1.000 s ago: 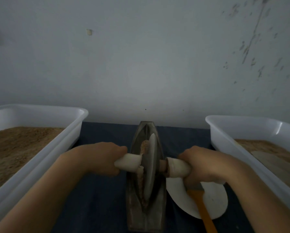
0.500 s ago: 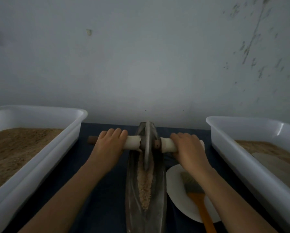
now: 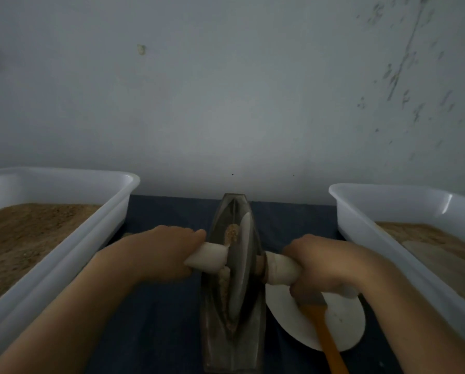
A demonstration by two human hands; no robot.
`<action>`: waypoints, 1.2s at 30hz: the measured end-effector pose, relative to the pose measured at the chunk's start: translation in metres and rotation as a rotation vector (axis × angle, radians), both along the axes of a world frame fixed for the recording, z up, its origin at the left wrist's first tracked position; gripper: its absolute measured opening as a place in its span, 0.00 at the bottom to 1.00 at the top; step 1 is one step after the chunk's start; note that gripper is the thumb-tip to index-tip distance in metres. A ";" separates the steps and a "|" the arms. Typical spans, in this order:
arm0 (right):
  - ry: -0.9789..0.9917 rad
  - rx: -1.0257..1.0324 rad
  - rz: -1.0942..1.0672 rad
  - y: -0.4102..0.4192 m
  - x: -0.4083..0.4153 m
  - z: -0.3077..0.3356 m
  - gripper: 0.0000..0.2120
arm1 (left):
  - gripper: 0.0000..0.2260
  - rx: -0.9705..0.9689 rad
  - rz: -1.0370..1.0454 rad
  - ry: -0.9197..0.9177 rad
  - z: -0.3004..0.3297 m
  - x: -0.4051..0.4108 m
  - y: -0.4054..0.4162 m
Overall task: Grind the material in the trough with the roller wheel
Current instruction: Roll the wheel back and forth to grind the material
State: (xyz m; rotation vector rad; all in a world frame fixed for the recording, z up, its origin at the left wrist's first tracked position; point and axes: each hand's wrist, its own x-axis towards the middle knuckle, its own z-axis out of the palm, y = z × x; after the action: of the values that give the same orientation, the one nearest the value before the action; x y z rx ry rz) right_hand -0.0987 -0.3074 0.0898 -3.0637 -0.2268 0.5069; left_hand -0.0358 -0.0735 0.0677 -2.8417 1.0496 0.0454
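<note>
Dark metal forms the boat-shaped trough [image 3: 232, 344], which lies lengthwise at the middle of the head view, its pointed far end toward 12 o'clock near the wall [image 3: 226, 90] and its blunt near end toward 6 o'clock. A thin, smooth grey disc, the roller wheel [image 3: 240, 265], stands on edge in the groove about midway along, tilted slightly. Coarse tan material [image 3: 232, 233] shows in the groove just past the wheel and again along its left face toward 6 o'clock.

White-wrapped handle ends stick out at 9 and 3 o'clock of the wheel. The left hand [image 3: 156, 255] is clenched round the left handle [image 3: 207, 257]; the right hand [image 3: 325, 268] grasps the right handle [image 3: 281, 268].

Open dark blue cloth [image 3: 166, 319] lies on both sides of the trough. At 9 o'clock a white plastic tub [image 3: 64, 255] with a rounded rim holds granular brown powder; its near wall runs close beside the left forearm. At 3 o'clock a second white tub [image 3: 387, 238] holds similar powder, its wall close by the right forearm. At 4 o'clock of the trough, touching its edge, sits a flat white plate [image 3: 342, 327] bearing a brush with an orange handle [image 3: 328, 344]; its bristles are hidden beneath the right hand. The wall is pale grey, scuffed at upper right.
</note>
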 end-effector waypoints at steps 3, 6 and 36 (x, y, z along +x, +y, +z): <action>-0.029 -0.003 0.003 0.000 0.003 -0.002 0.11 | 0.14 -0.024 0.007 0.016 0.000 0.001 0.000; -0.120 -0.022 0.007 -0.001 0.018 -0.012 0.11 | 0.13 -0.080 0.019 -0.138 -0.010 0.011 -0.004; -0.097 -0.016 0.030 0.000 0.007 -0.007 0.11 | 0.15 0.000 0.061 0.169 0.002 0.000 0.001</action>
State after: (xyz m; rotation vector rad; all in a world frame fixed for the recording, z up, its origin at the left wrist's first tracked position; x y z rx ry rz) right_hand -0.0915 -0.3076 0.0827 -3.1080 -0.2735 0.3627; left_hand -0.0355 -0.0722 0.0698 -2.9114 0.9914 0.2955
